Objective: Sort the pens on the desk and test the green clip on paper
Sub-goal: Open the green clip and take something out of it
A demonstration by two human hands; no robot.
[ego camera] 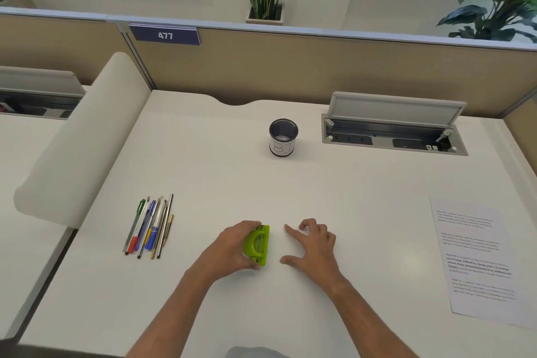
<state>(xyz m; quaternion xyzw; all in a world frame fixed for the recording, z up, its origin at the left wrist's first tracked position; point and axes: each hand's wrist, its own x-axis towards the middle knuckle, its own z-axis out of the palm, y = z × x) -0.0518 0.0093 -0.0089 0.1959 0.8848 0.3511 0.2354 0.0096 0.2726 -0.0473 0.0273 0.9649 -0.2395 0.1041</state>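
With my left hand (232,247) wrapped around the green clip (257,245) near the desk's (232,171) front edge and my right hand (312,241) splayed empty beside it, I should grip both ends firmly before lifting toward the paper (476,259) at the right edge.
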